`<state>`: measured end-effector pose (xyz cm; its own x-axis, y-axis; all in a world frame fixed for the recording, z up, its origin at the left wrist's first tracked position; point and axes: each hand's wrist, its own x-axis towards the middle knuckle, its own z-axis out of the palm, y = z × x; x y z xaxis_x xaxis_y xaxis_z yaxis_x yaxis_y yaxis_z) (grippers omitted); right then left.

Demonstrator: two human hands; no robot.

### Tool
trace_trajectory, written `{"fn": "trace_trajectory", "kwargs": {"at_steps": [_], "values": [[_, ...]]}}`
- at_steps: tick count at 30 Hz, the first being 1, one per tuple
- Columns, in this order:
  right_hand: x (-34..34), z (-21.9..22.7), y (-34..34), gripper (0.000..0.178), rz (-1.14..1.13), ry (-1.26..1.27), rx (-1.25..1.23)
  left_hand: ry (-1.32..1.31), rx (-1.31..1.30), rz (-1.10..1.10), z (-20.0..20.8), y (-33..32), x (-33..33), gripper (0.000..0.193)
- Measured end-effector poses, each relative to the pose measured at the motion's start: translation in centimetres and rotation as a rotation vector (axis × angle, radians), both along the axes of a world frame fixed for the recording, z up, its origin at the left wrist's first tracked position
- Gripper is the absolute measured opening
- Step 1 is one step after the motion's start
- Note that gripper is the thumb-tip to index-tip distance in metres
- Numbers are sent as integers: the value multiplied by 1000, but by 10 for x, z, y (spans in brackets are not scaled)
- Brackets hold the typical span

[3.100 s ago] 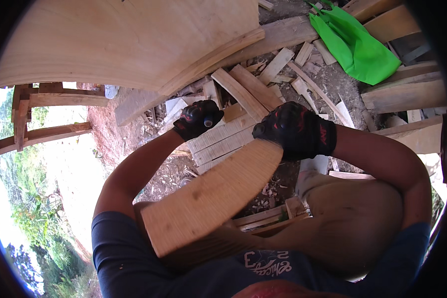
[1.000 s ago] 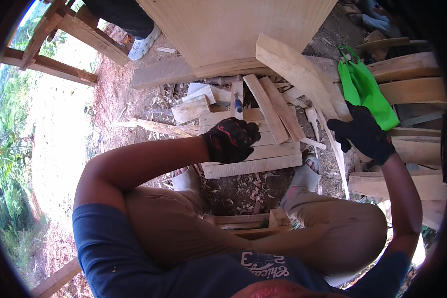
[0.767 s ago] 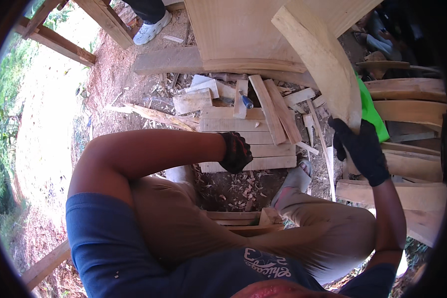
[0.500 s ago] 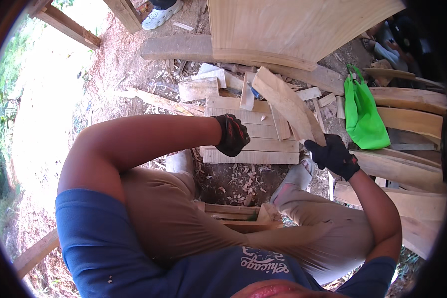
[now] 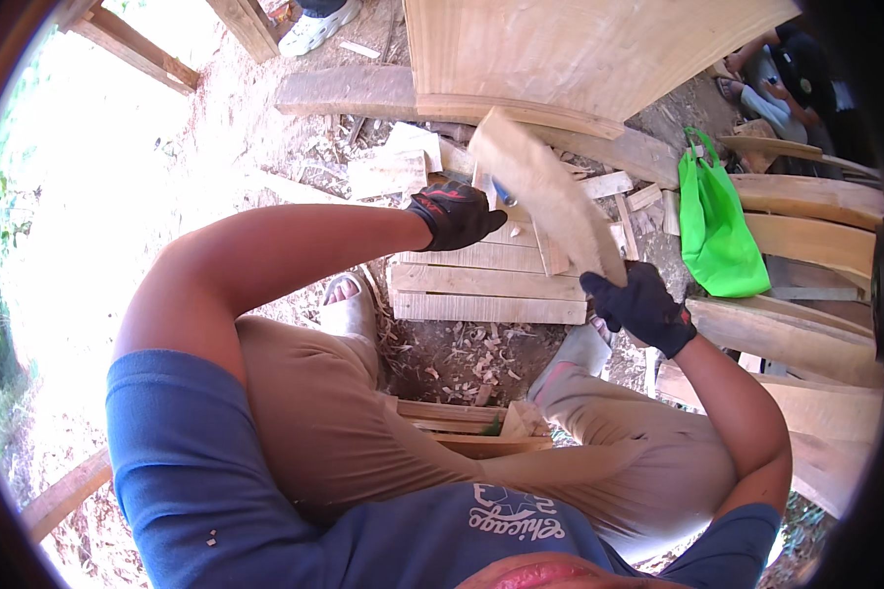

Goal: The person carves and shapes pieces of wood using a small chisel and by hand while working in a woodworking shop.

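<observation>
My right hand [image 5: 640, 306], in a black glove, is closed around the lower end of a curved wooden piece [image 5: 550, 191]. The piece slants up and left above a low slatted wooden stand [image 5: 491, 307]. My left hand [image 5: 454, 216], in a black glove with red marks, hovers over the stand's left part, apart from the curved piece. One of its digits points right, and nothing shows in its grasp. Just beyond its fingertips is a small blue object [image 5: 504, 193], partly hidden and too small to name.
Offcuts [image 5: 388, 174] and shavings litter the ground around the stand. A large wooden panel [image 5: 580, 59] leans at the back, near a thick beam [image 5: 344, 91]. On the right are a green bag [image 5: 712, 221] and stacked curved boards [image 5: 805, 236]. Another person [image 5: 781, 93] sits at the far right.
My left hand has moved slightly up and loosened from a fist, with a digit now stretched out. The curved piece has shifted left and up in my right hand.
</observation>
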<state>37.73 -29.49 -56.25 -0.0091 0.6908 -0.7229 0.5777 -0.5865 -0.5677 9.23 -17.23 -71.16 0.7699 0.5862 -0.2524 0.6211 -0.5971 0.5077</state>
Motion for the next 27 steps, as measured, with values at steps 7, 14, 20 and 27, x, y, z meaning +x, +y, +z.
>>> {"fn": "trace_trajectory", "kwargs": {"at_steps": [7,14,20,27], "values": [[-6,12,12,48,-114,147,268,15,-149,185,17,4,15,63],[11,-9,13,42,-37,7,-92,21,-53,81,0,0,18,48],[18,-9,32,49,-37,-43,64,178,-395,231,31,18,36,77],[26,-40,24,37,176,-133,23,131,-734,518,36,18,47,81]]}}
